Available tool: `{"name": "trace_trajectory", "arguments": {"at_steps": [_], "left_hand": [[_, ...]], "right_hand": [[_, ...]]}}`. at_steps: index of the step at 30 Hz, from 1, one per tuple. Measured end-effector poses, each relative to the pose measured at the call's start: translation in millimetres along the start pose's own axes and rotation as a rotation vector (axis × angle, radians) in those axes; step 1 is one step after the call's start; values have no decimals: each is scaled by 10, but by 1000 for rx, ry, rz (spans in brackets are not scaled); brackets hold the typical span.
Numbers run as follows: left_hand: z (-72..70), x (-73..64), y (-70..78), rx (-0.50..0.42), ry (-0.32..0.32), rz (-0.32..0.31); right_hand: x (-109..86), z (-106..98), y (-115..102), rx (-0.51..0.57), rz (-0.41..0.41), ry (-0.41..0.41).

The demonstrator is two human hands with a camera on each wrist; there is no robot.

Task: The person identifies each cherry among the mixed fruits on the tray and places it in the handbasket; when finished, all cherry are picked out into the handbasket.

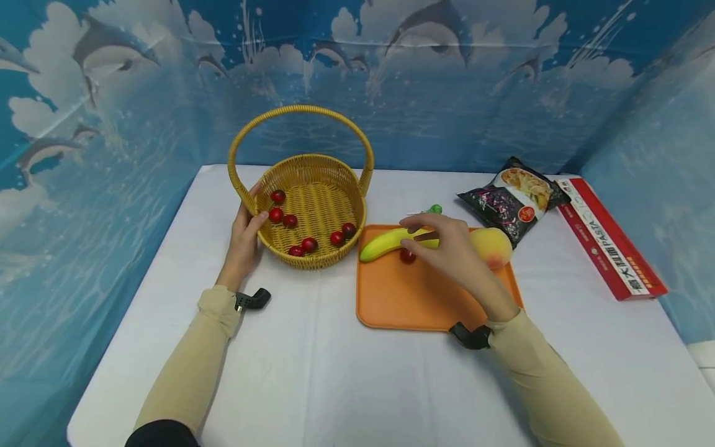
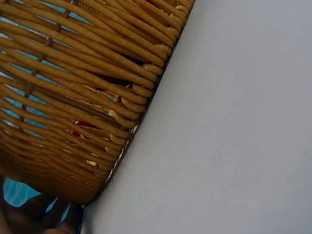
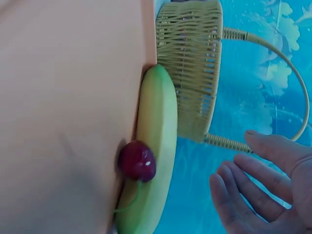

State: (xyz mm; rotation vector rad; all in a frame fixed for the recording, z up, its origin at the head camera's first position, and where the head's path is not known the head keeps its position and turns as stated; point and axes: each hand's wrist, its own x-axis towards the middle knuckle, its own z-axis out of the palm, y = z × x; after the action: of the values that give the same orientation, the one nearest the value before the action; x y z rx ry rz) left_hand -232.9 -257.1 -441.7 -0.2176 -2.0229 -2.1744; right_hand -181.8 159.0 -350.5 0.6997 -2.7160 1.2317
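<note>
My left hand [image 1: 242, 239] grips the left side of a yellow wicker basket [image 1: 313, 262], thumb over the rim and fingers around the outside. Several red cherries [image 1: 309, 244] lie inside it. To the right is an orange tray [image 1: 396, 298] bearing a banana [image 1: 380, 245], a peach [image 1: 491, 247] and one cherry [image 1: 407, 256]. Over the tray hovers my right hand [image 1: 447, 248], thumb and fingers apart with nothing between them. In the right wrist view the cherry [image 3: 137, 161] with its green stem lies against the banana [image 3: 158, 107], apart from the fingers.
At the back right, a black food packet [image 1: 516, 195] lies by a red and white pasta box [image 1: 611, 242]. A small green thing [image 1: 434, 209] shows behind the tray. The basket's tall arched handle [image 1: 301, 109] stands upright. A dolphin-print curtain [image 1: 419, 112] encloses the white table [image 1: 324, 372].
</note>
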Motion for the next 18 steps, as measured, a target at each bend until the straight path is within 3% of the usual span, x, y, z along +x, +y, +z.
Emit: {"name": "trace_trajectory", "arguments": {"at_steps": [4,18], "left_hand": [[12,11,-1,-9,-2,3],[-21,36,-3,1,3,3]], "right_hand": [[-95,-26,97,-12,21,26],[-159,21,268,-127,42,-97]]}}
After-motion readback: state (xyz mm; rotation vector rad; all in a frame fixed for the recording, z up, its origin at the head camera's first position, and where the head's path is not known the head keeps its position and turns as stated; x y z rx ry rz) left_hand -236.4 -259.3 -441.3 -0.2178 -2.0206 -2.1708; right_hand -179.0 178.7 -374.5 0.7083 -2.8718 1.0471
